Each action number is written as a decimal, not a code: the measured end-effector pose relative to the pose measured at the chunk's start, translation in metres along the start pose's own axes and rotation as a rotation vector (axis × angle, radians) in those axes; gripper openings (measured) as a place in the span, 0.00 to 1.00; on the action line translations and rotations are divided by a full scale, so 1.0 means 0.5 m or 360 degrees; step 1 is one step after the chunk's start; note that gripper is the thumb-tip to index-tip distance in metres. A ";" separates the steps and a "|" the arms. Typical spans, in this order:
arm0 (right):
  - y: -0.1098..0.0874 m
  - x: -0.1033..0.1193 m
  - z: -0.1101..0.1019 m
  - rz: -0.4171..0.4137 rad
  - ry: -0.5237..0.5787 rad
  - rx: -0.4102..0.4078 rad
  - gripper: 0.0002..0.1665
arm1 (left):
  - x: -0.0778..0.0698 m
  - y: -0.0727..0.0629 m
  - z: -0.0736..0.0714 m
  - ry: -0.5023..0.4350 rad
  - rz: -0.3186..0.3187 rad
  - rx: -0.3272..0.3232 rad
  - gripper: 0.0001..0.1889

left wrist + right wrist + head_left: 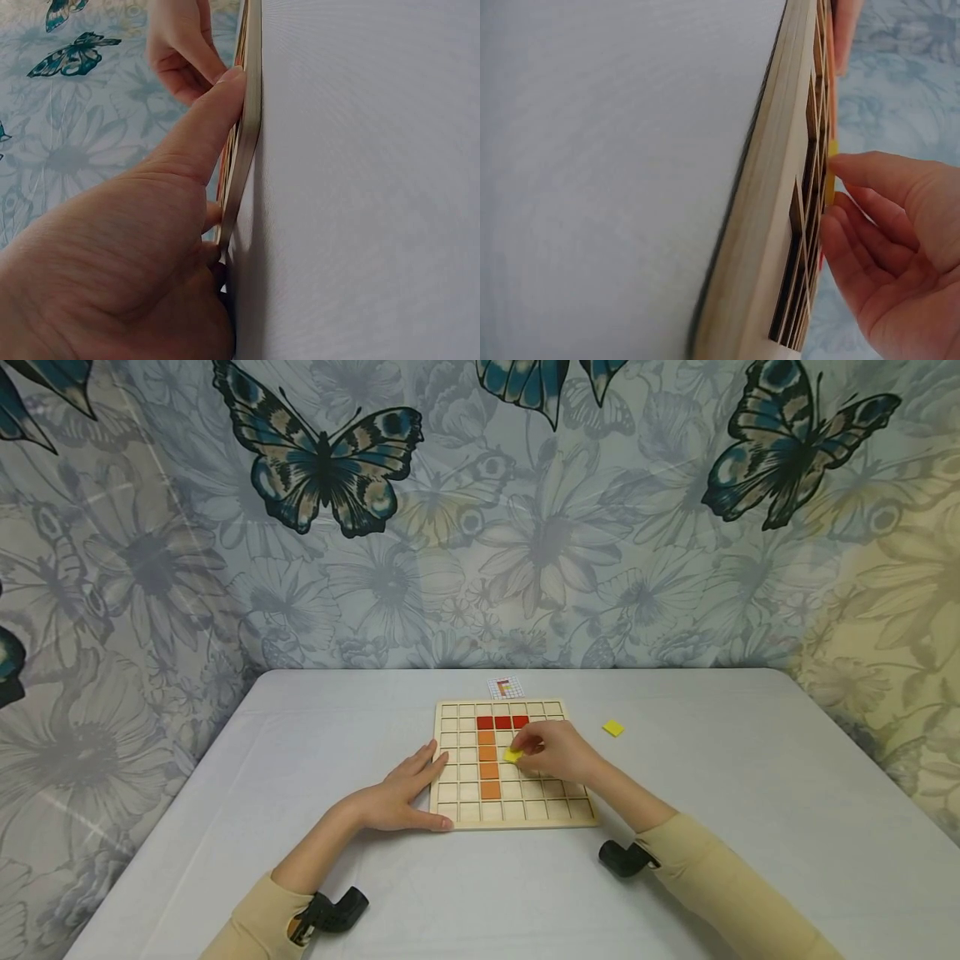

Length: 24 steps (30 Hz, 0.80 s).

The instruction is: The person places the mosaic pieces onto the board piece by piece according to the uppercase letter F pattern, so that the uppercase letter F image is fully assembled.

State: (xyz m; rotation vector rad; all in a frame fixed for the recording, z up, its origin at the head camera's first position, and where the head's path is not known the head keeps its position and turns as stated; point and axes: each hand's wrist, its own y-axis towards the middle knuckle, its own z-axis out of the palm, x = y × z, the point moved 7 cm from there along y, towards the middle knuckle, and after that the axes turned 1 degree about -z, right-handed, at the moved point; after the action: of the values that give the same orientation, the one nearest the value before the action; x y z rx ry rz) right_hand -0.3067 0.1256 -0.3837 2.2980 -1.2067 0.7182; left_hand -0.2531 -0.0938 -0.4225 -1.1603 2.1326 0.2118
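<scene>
A wooden grid board (558,814) lies on the white table. Three red tiles (503,722) form a row near its far edge, and several orange tiles (488,753) run down toward the near side beneath the leftmost red one. My right hand (558,752) pinches a yellow square tile (512,755) between thumb and fingers, over the cells right of the orange column. In the right wrist view its yellow edge (832,174) shows at the fingertips. My left hand (393,793) rests at the board's left side, fingers extended on the edge and thumb at the near corner.
Another yellow tile (613,727) lies on the table right of the board. A small card (506,687) with a coloured grid pattern lies just behind the board. Beyond the table (697,727) hangs a cloth with butterflies and flowers.
</scene>
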 end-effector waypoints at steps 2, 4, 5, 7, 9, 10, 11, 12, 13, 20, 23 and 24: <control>0.001 0.004 0.002 -0.0025 0.0003 0.0008 0.09 | -0.001 0.000 0.000 0.0000 -0.0005 0.0005 0.54; 0.002 0.006 0.004 -0.0042 0.0013 0.0018 0.09 | -0.001 -0.001 0.001 0.0004 -0.0003 0.0007 0.54; 0.002 0.007 0.004 -0.0050 0.0017 0.0021 0.09 | -0.002 -0.001 0.001 0.0007 0.0001 0.0006 0.54; 0.002 0.009 0.005 -0.0067 0.0022 0.0026 0.09 | -0.003 0.000 0.000 0.0013 0.0008 0.0005 0.53; 0.001 0.012 0.005 -0.0087 0.0025 0.0025 0.09 | -0.004 0.000 0.001 0.0020 0.0013 0.0005 0.53; 0.001 0.013 0.005 -0.0098 0.0025 0.0023 0.09 | -0.005 0.000 0.000 0.0023 0.0014 0.0003 0.53; 0.001 0.013 0.004 -0.0110 0.0027 0.0022 0.08 | -0.005 0.000 0.000 0.0025 0.0013 0.0003 0.53; 0.001 0.014 0.004 -0.0123 0.0030 0.0022 0.08 | -0.005 0.000 0.000 0.0027 0.0011 0.0002 0.53; 0.001 0.014 0.004 -0.0134 0.0035 0.0020 0.08 | -0.005 0.000 0.000 0.0028 0.0009 0.0002 0.53; 0.002 0.011 0.003 -0.0151 0.0066 0.0008 0.07 | -0.003 0.001 -0.001 0.0027 0.0010 -0.0004 0.54; 0.002 0.006 0.000 -0.0092 0.0067 -0.0014 0.06 | -0.001 0.001 -0.001 0.0023 0.0009 -0.0002 0.54; 0.001 0.003 -0.002 -0.0063 0.0067 -0.0023 0.05 | -0.001 0.001 -0.001 0.0022 0.0007 -0.0001 0.54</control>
State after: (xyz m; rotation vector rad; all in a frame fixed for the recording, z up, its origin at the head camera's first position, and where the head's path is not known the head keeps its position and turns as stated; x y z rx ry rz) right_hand -0.3068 0.1249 -0.3821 2.2769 -1.1405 0.7376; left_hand -0.2535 -0.0933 -0.4221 -1.1609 2.1472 0.2069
